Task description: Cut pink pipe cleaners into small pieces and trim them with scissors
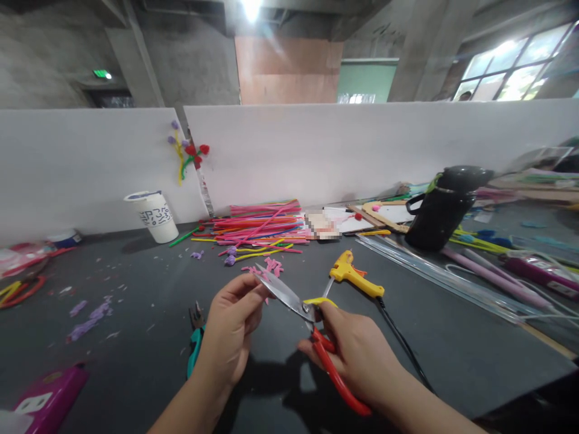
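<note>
My right hand (350, 346) grips red-handled scissors (289, 298), whose blades point up and left. A yellow strip (320, 301) shows beside the scissors' pivot. My left hand (235, 322) is closed, thumb and index finger pinched at the blade tips; what lies between them is too small to name. Behind the blades are small pink pieces (271, 266) on the dark table (154, 374). Teal-handled pliers (195, 343) lie just left of my left hand. A yellow glue gun (355, 275) rests beyond my right hand.
A bundle of coloured sticks (257, 224) lies near the white partition (353, 150). A paper cup (156, 217) stands left, a black jug (446, 208) right. Clear strips (434, 274) cross the right side. Purple scraps (93, 319) and a magenta power strip (52, 398) lie left.
</note>
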`<state>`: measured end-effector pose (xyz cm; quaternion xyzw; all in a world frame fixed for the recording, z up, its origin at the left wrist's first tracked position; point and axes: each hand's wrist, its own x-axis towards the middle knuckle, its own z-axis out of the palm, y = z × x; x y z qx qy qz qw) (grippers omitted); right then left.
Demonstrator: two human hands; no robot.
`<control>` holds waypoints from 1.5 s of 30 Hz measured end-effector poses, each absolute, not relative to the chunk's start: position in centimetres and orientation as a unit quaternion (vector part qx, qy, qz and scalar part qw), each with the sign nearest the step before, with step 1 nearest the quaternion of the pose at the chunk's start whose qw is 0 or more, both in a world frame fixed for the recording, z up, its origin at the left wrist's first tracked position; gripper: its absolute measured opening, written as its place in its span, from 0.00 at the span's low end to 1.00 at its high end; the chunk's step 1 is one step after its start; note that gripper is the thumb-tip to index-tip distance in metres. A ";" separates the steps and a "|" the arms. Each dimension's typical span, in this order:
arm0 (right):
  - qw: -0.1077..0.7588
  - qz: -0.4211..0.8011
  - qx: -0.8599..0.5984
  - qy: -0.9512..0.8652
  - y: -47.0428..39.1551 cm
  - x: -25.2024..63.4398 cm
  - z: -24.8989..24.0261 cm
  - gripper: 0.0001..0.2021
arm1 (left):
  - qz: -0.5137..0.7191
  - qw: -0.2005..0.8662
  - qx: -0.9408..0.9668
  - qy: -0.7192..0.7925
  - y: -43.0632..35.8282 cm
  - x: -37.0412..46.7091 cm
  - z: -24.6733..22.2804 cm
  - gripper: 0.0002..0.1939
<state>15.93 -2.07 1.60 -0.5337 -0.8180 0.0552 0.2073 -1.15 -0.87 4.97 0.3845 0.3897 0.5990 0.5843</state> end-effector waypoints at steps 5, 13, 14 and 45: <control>0.225 0.022 -0.521 -0.823 -2.2 16.0 1.5 0.12 | 0.603 0.589 0.375 0.384 -1.0 -1.2 4.9 0.04; 0.238 -0.025 -0.510 -0.826 -1.7 15.9 1.3 0.17 | 0.604 0.600 0.378 0.364 -0.9 -1.3 4.8 0.03; 0.240 -0.031 -0.508 -0.827 -1.7 16.0 1.3 0.17 | 0.605 0.599 0.379 0.363 -0.9 -1.4 4.7 0.03; 0.372 0.427 -0.492 -0.662 -1.6 15.3 3.0 0.07 | 0.449 0.632 0.474 0.417 -0.8 -0.6 4.8 0.08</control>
